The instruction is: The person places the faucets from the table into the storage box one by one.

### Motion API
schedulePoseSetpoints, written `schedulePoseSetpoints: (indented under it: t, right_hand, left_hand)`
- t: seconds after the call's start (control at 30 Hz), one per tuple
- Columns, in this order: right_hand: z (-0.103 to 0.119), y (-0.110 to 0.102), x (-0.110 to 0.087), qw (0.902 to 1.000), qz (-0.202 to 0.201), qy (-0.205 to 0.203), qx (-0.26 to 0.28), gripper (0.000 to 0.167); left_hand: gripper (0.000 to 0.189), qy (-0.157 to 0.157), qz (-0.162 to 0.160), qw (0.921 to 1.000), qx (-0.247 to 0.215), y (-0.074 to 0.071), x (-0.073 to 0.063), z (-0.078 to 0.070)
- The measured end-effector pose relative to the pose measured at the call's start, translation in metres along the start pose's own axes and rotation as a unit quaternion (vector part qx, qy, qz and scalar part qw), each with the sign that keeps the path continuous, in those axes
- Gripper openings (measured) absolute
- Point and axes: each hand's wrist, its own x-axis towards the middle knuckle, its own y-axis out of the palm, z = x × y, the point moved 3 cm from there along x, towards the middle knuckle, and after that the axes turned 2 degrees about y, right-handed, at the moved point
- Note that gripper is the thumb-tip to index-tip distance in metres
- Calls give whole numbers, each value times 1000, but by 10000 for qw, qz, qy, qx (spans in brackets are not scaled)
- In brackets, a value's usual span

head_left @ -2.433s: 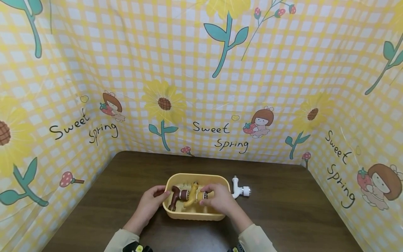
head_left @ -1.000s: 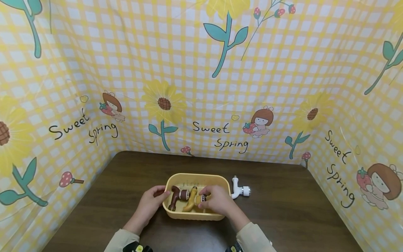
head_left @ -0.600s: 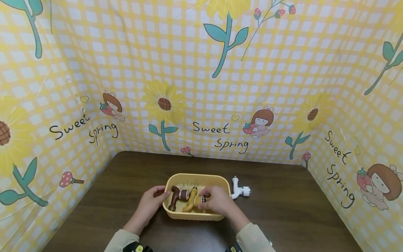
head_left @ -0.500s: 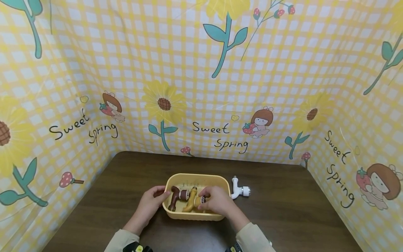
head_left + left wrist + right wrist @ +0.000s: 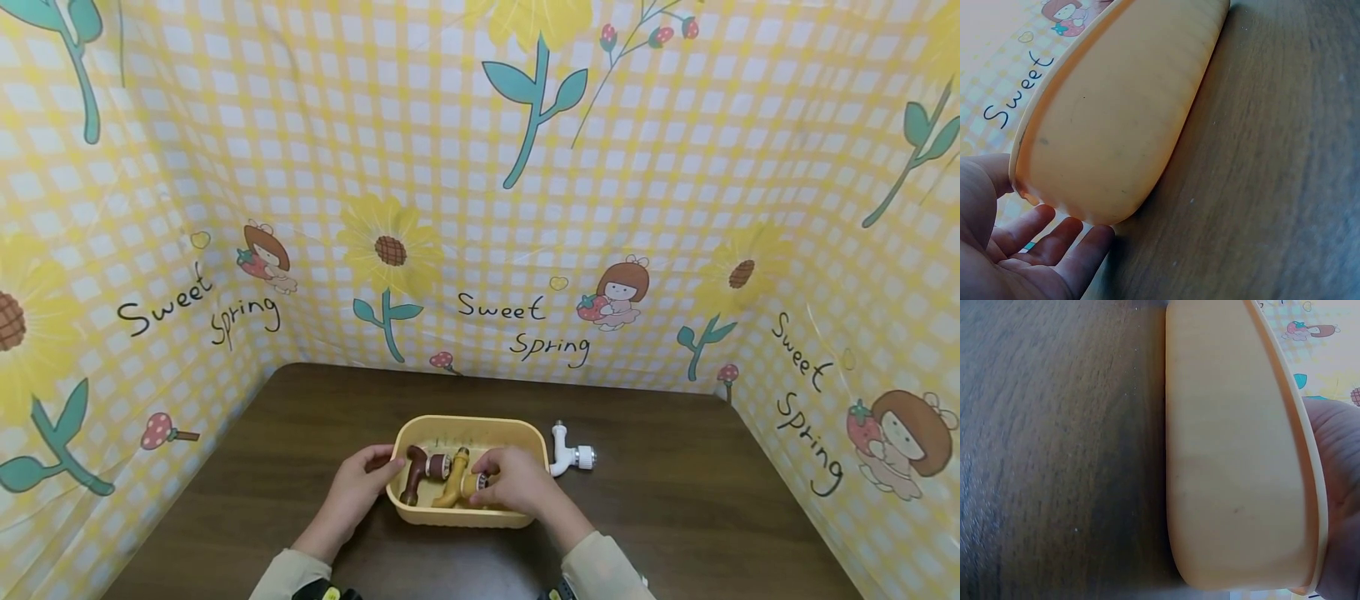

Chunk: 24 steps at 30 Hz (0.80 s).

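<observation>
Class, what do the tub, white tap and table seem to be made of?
Tub: probably moulded plastic, softly matt, with faint ribs. White tap: smooth, even white suggests plastic or painted metal; its silvery knob may be plated. Table: streaky brown grain, faint sheen; perhaps wood or laminate.

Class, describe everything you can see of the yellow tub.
The tub is yellow and plastic-looking, with rounded corners, an open, lipped top and small dark marks. It stands upright on the table, holding a brown tap and a yellow tap. The left hand holds one end; the right hand reaches inside.
</observation>
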Motion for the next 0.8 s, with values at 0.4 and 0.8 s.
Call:
schedulePoseSetpoints:
  t: [0.4,0.8]
  right_hand:
    - [0,1,0,9998,83,-162,-9,32]
    - [5,2,-4,9991,35,-314,-293,29]
  left_hand:
    - [41,-50,-17,10000,12,0,-1,-1]
    - [41,-48,0,10000,-29,-1,-1,0]
